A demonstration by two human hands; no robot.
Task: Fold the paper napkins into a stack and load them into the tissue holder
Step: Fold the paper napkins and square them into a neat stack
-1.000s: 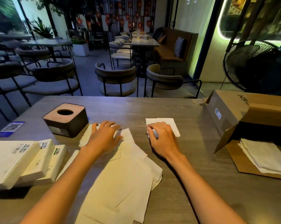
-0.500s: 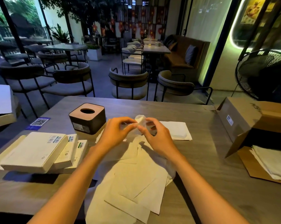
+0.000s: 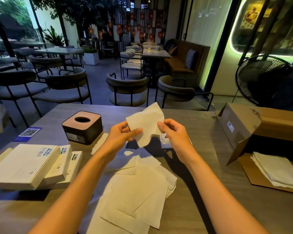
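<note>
Napkin (image 3: 145,122) lifted off table (image 3: 201,166); left hand (image 3: 120,135), right hand (image 3: 173,134) pinch edges.

Both arms stretched forward, left hand (image 3: 121,135) and right hand (image 3: 173,134) raised, fingers (image 3: 166,123) curled in a pinch.

left hand (image 3: 120,135) bare | right hand (image 3: 173,134) bare | forearms unsleeved
</note>
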